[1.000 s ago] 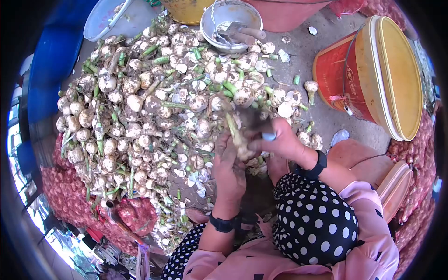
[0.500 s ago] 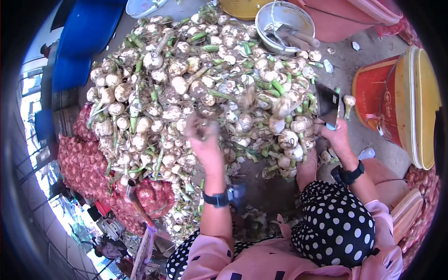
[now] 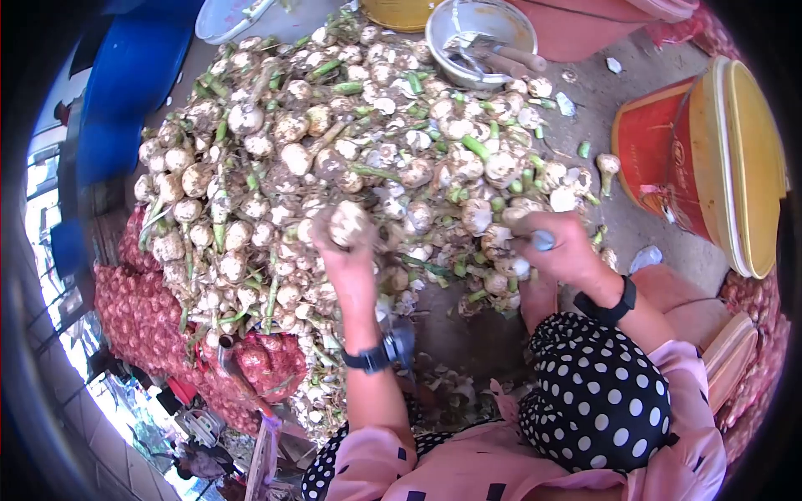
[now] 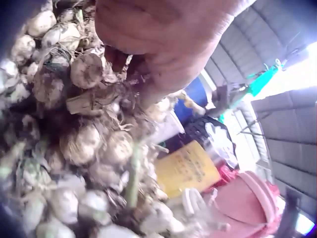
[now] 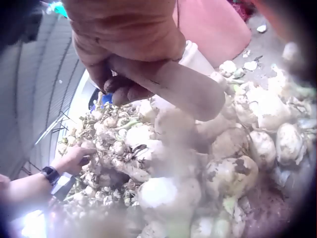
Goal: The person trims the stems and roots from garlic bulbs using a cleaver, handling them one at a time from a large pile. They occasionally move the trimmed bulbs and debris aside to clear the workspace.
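In the head view the left hand (image 3: 349,259) is over the middle of the garlic heap (image 3: 284,200), its fingers curled about a whitish garlic bulb (image 3: 347,224). Seen from the left wrist, the same hand (image 4: 163,44) reaches down among bulbs and dry roots, its fingertips partly hidden. The right hand (image 3: 568,250) is at the heap's right side, gripping a tool by its handle (image 3: 541,240), which has a light blue end; the blade cannot be made out. Curled fingers of the right hand (image 5: 129,49) show in the right wrist view above large, blurred bulbs.
A grey bucket (image 3: 480,79) with tools inside stands behind the heap. To the right is a red bucket (image 3: 656,146) with a yellowish rim. Red net sacks (image 3: 142,317) lie at the left, and a bare foot (image 3: 539,301) is below the right hand.
The hands were together at a garlic stalk, then parted. The left went left to the heap and now has a bulb; the right, with its tool, moved right, then slightly back left.
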Action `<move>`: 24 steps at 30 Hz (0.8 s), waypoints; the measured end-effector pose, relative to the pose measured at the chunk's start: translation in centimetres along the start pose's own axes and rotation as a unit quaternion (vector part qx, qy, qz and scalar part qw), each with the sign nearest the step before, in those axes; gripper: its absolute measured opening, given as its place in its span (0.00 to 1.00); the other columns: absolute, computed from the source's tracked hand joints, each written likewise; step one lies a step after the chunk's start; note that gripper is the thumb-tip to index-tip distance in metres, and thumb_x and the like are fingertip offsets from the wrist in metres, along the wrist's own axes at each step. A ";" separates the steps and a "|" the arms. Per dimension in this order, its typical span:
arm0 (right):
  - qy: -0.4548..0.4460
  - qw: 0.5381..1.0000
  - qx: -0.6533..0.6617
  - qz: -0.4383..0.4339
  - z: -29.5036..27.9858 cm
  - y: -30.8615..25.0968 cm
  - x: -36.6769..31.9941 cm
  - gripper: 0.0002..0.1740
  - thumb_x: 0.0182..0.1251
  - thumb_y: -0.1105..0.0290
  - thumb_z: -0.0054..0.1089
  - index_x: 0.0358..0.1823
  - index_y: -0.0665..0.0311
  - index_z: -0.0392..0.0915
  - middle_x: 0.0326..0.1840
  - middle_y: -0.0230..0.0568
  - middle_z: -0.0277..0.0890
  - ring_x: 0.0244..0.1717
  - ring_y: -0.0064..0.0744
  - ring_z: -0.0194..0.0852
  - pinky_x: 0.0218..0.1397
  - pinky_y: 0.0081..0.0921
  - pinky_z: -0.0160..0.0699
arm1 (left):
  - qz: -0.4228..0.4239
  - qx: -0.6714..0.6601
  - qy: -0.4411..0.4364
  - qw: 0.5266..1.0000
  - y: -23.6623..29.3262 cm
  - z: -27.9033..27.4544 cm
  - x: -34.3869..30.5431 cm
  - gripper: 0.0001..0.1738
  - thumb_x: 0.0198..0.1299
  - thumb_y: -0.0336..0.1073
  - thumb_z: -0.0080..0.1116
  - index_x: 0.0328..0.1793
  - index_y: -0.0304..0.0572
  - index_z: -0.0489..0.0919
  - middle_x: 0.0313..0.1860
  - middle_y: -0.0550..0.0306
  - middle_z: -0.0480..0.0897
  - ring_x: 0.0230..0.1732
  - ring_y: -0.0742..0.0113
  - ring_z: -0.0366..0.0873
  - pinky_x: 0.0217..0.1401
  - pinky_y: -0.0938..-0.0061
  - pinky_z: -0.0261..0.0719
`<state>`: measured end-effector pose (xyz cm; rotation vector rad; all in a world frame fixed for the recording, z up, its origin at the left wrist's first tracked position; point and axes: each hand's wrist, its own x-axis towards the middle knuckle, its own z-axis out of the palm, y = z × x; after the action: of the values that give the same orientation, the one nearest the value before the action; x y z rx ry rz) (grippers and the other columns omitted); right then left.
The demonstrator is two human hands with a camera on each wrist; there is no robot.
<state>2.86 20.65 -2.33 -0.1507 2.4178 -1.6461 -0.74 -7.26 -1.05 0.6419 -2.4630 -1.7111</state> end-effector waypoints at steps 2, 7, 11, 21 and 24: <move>0.001 0.992 -0.091 -0.089 0.2 -1.2 0.3 0.07 0.42 0.73 0.63 0.24 0.61 0.75 0.20 0.34 0.73 0.23 0.34 0.75 0.25 0.28 0.72 | 0.080 -0.020 -0.039 0.996 -0.1 2.1 -3.5 0.35 0.50 0.23 0.62 0.66 0.33 0.62 0.52 0.49 0.76 0.49 0.63 0.77 0.56 0.72 0.76; -0.015 0.954 -0.214 -0.207 -0.4 -3.9 0.0 0.12 0.33 0.70 0.64 0.23 0.57 0.70 0.19 0.33 0.68 0.22 0.38 0.73 0.23 0.35 0.71 | 0.043 -0.060 -0.191 0.979 -0.4 3.8 -8.5 0.25 0.57 0.38 0.61 0.58 0.33 0.71 0.46 0.53 0.79 0.47 0.66 0.78 0.53 0.74 0.76; -0.016 0.952 -0.227 -0.205 -1.0 -3.9 -0.4 0.13 0.33 0.69 0.64 0.23 0.57 0.69 0.19 0.33 0.68 0.22 0.38 0.74 0.23 0.34 0.72 | 0.085 0.010 -0.221 0.972 0.0 4.2 -8.7 0.24 0.57 0.36 0.60 0.58 0.33 0.71 0.46 0.53 0.79 0.47 0.65 0.78 0.52 0.73 0.76; 0.042 0.959 -0.271 -0.072 -2.5 2.9 0.5 0.09 0.40 0.67 0.65 0.23 0.57 0.75 0.22 0.33 0.75 0.24 0.36 0.76 0.25 0.31 0.73 | -0.119 -0.137 -0.260 0.949 -0.1 4.1 -10.9 0.20 0.46 0.24 0.59 0.49 0.33 0.78 0.43 0.53 0.82 0.47 0.64 0.80 0.54 0.72 0.75; 0.028 0.994 -0.033 0.100 -3.3 2.3 0.2 0.07 0.50 0.66 0.65 0.27 0.60 0.79 0.24 0.30 0.78 0.24 0.26 0.76 0.27 0.24 0.72 | -0.015 -0.082 -0.336 0.938 2.7 4.9 -9.6 0.22 0.41 0.25 0.61 0.48 0.40 0.80 0.41 0.53 0.82 0.49 0.59 0.79 0.55 0.68 0.74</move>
<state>1.99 24.47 -3.29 0.1241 2.4386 -1.5021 5.76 1.43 1.22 0.0643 -2.6446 -2.4368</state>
